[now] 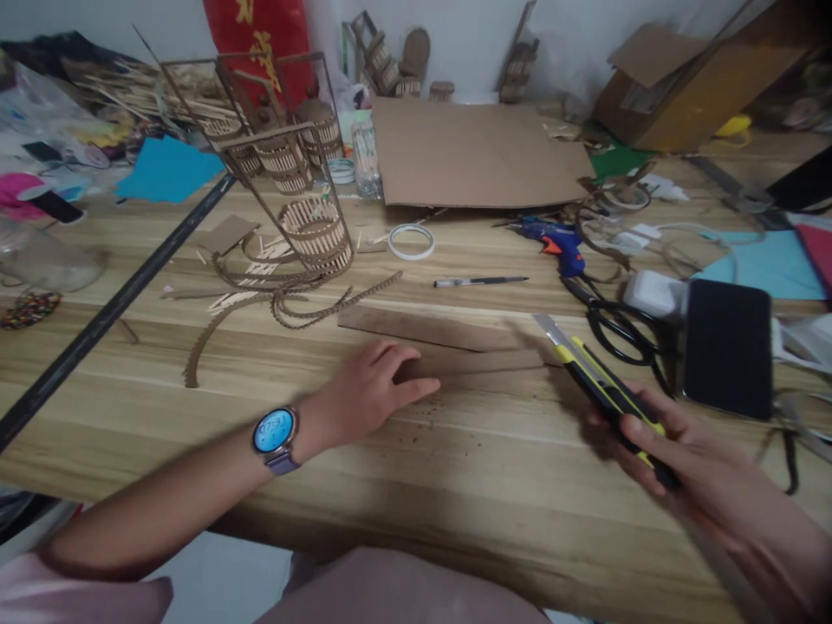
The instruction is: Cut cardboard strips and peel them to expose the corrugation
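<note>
My right hand grips a yellow-and-black utility knife, its blade out and pointing up to the left above the table. My left hand lies at the left end of a narrow brown cardboard strip, thumb and forefinger spread apart around that end; the other fingers are partly hidden. Just behind this strip lies another flat cardboard piece. Small dark crumbs are scattered on the wood in front of the strip.
Behind the strips lie a pen, a tape roll and a blue glue gun. Black scissors and a phone are at right. A cardboard-and-stick bucket model, curled strips and a large cardboard sheet stand farther back.
</note>
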Tool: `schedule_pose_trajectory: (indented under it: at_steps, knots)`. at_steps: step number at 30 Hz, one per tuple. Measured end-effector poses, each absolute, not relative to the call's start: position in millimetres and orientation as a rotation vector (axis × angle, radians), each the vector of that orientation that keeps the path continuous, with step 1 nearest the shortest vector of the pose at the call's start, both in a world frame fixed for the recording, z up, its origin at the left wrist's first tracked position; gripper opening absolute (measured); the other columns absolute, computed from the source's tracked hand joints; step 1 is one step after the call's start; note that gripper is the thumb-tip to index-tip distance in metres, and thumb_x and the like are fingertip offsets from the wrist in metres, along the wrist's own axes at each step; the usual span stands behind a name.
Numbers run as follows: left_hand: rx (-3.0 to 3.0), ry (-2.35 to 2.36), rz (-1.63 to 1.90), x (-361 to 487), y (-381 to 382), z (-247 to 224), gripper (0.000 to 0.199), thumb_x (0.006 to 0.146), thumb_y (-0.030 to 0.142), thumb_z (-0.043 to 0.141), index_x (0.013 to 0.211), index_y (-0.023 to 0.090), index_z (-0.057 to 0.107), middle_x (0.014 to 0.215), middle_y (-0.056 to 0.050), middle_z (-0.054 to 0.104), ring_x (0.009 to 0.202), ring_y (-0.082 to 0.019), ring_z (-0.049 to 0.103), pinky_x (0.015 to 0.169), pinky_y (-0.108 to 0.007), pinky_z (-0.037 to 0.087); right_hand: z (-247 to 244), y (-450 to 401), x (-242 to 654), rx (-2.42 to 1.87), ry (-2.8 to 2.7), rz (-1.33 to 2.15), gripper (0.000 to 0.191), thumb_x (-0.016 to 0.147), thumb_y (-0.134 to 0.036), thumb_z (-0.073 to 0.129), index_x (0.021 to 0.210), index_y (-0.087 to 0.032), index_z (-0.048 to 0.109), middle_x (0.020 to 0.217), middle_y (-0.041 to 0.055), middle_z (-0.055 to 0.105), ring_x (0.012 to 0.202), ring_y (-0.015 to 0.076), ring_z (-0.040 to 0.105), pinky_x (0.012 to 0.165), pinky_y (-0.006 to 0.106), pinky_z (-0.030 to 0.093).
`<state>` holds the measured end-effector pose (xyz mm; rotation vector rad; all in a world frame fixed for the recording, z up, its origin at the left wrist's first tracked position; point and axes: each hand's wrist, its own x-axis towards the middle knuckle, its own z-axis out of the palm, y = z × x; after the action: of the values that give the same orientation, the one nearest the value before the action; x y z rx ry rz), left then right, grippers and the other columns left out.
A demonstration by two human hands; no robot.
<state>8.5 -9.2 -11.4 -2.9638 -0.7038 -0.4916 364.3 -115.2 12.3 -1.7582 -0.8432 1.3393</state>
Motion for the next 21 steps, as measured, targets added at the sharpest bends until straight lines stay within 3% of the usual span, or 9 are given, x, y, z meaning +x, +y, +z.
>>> schedule_pose_trajectory:
  at_steps: [3,7,14,21]
  knots:
    - [-2.952,-0.759,-0.463,7,5,-9,0.054,0.096,-0.001,0.041,0.138,0.028,0.061,0.127,-0.013,0.058,0.114,-0.026,0.052,0.101,-0.045,0.049,15,-105,371,-1.925,-1.042,1.048,0.069,0.054,-0.053,0.091,0.113,-0.028,0.064,0.059,-0.0052,0.060,0.045,0.0148,0.050,0.042,0.026,0.041]
    - [-2.951,-0.777,-0.398,5,17,-14,0.055,0.095,-0.002,0.043,0.139,0.026,0.061,0.127,-0.014,0.058,0.113,-0.027,0.053,0.099,-0.047,0.049,16,-93,375,-2.027,-1.454,0.650,0.059,0.063,-0.057,0.076,0.113,-0.027,0.067,0.095,0.0064,0.077,0.080,0.0281,0.072,0.065,0.037,0.057]
    - [-3.006,-0.816,-0.293,3,19,-19,0.058,0.094,-0.003,0.044,0.144,0.023,0.058,0.130,-0.016,0.058,0.118,-0.028,0.052,0.102,-0.049,0.049,5,-83,385,-1.918,-1.867,0.394,0.048,0.084,-0.053,0.062,0.121,-0.024,0.066,0.109,0.0115,0.076,0.095,0.0306,0.073,0.080,0.040,0.059]
    - [-2.988,-0.803,-0.314,3,20,-19,0.059,0.093,-0.003,0.044,0.143,0.024,0.058,0.131,-0.015,0.059,0.117,-0.028,0.051,0.101,-0.050,0.050,-2,-72,394,-1.775,-2.025,0.347,0.036,0.089,-0.045,0.061,0.119,-0.025,0.067,0.113,0.0113,0.074,0.106,0.0305,0.071,0.094,0.044,0.058]
